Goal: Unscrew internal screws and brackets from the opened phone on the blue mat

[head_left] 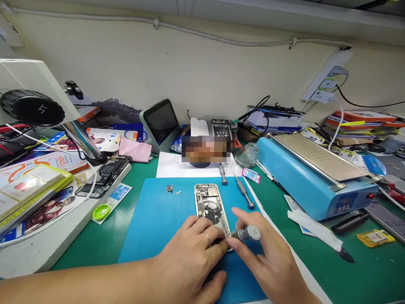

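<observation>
- Looking down on a cluttered green bench (363,270) against a cream wall, with a blue mat (152,228) in the middle and a blue heating machine (316,177) off to the right
- Spare screwdrivers (244,192) and a glass jar (247,155) sit around the mat's far right corner
- Opened phone (210,207) lies on the mat, insides showing, pointing away from the person
- Left hand (190,257) lies over its near end, fingers loose and pressing down, not wrapped around it
- Right hand (265,257) pinches a small screwdriver (247,233) tight between thumb and fingers, tip at the phone's near right corner, just beside the left fingertips
</observation>
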Action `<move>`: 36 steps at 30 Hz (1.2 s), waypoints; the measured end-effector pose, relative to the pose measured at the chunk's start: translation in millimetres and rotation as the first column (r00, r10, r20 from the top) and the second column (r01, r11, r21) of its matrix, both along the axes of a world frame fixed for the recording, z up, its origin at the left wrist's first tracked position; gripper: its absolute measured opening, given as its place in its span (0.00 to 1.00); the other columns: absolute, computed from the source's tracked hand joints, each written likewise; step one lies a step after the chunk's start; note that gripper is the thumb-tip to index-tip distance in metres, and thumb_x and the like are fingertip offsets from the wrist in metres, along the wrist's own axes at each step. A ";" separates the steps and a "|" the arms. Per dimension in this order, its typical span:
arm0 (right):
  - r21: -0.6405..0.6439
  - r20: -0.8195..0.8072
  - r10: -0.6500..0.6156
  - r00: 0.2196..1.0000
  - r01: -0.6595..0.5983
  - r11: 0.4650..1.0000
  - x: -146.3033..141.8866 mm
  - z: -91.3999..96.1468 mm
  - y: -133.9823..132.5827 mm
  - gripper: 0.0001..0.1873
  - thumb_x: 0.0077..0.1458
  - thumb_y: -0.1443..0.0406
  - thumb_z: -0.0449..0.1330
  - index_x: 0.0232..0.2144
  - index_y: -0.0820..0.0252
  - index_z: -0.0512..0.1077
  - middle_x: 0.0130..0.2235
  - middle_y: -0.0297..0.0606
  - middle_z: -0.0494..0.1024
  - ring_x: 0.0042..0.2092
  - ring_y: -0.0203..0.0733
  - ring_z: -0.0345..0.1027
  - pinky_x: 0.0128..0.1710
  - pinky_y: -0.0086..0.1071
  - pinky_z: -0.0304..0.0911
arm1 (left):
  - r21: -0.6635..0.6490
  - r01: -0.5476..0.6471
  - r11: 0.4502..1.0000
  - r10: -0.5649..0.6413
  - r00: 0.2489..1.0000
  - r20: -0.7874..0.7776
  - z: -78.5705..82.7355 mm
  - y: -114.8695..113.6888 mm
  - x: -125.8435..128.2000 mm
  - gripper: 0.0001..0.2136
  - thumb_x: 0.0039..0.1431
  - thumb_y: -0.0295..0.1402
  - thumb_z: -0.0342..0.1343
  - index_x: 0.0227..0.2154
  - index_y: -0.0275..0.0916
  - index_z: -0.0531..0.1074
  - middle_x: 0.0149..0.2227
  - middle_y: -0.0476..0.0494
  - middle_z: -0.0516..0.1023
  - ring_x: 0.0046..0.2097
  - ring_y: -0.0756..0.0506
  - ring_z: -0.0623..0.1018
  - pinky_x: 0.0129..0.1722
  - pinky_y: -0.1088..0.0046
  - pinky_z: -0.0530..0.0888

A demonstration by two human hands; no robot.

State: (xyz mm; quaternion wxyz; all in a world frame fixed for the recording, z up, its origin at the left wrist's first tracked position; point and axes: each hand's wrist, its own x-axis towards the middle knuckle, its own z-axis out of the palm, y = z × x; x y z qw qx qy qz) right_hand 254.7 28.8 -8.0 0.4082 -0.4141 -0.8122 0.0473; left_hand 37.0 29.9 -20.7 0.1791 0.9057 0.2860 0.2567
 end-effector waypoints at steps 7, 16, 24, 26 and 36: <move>-0.050 -0.087 0.082 0.993 -0.086 0.995 -2.2 4.7 -1.1 0.06 0.67 0.68 0.59 0.45 0.55 0.73 0.39 0.37 0.81 0.41 0.40 0.79 0.42 0.30 0.76 | -0.029 0.010 1.000 -0.010 1.000 -0.002 1.1 -0.3 -0.8 0.16 0.63 0.33 0.58 0.53 0.39 0.73 0.52 0.43 0.78 0.48 0.40 0.75 0.46 0.58 0.69; -0.049 0.011 0.054 0.998 -0.054 0.997 -4.9 39.6 39.7 0.06 0.69 0.68 0.55 0.38 0.53 0.70 0.29 0.31 0.75 0.27 0.37 0.70 0.30 0.30 0.68 | 0.053 -0.002 0.999 0.001 1.000 0.018 -6.2 2.6 -0.2 0.17 0.63 0.35 0.59 0.54 0.37 0.74 0.52 0.42 0.79 0.47 0.40 0.75 0.44 0.58 0.69; 0.151 0.568 -0.030 0.822 -0.068 0.986 -12.5 42.0 149.0 0.32 0.58 0.75 0.55 0.64 0.60 0.71 0.34 0.35 0.86 0.31 0.42 0.76 0.26 0.31 0.60 | 0.184 0.002 0.983 0.005 0.999 -0.037 -15.8 7.9 1.8 0.17 0.68 0.40 0.57 0.53 0.35 0.74 0.50 0.40 0.80 0.46 0.40 0.75 0.40 0.60 0.68; 0.181 0.621 -0.053 0.782 -0.078 0.980 -12.6 41.2 162.5 0.34 0.58 0.75 0.56 0.66 0.60 0.70 0.35 0.37 0.86 0.31 0.42 0.76 0.26 0.31 0.58 | 0.201 0.010 0.980 0.003 0.998 -0.062 -17.7 8.8 2.7 0.17 0.70 0.43 0.56 0.52 0.35 0.74 0.50 0.39 0.80 0.45 0.41 0.75 0.39 0.61 0.68; 0.261 0.514 -0.077 0.854 -0.070 0.963 -9.0 46.0 191.0 0.31 0.62 0.71 0.55 0.68 0.62 0.68 0.34 0.39 0.84 0.31 0.43 0.73 0.27 0.33 0.58 | 0.271 -0.059 0.961 0.073 0.996 -0.044 -23.7 8.8 8.6 0.10 0.77 0.34 0.51 0.50 0.36 0.74 0.49 0.46 0.82 0.42 0.45 0.75 0.37 0.64 0.67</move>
